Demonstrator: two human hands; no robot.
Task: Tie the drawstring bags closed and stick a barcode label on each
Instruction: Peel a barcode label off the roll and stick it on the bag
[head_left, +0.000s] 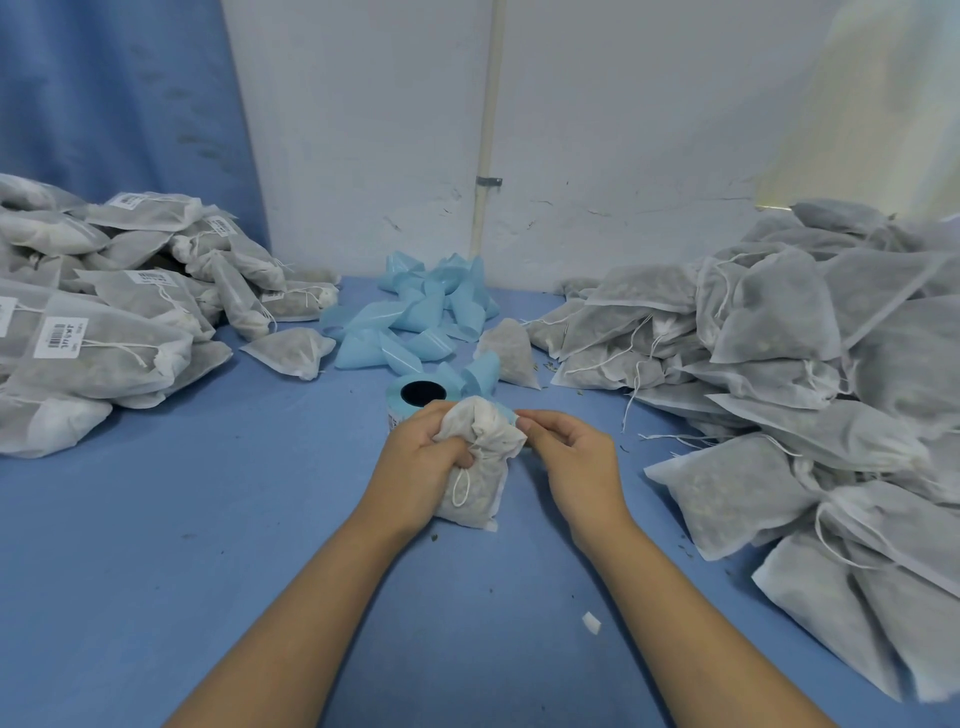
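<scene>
A small white drawstring bag (480, 478) stands upright at the middle of the blue table, its neck bunched and a loop of white string hanging down its front. My left hand (415, 462) grips the bag around its neck. My right hand (566, 457) pinches the bunched top of the bag from the right, fingertips close to the label roll's strip. Just behind the bag lies the roll of barcode labels (415, 397) on light blue backing, partly hidden by my hands.
A heap of tied, labelled bags (98, 322) lies at the left. A larger heap of untied bags (810, 374) fills the right side. Used light blue backing strips (415, 317) are piled at the back by the wall. A white scrap (591, 622) lies near my right forearm.
</scene>
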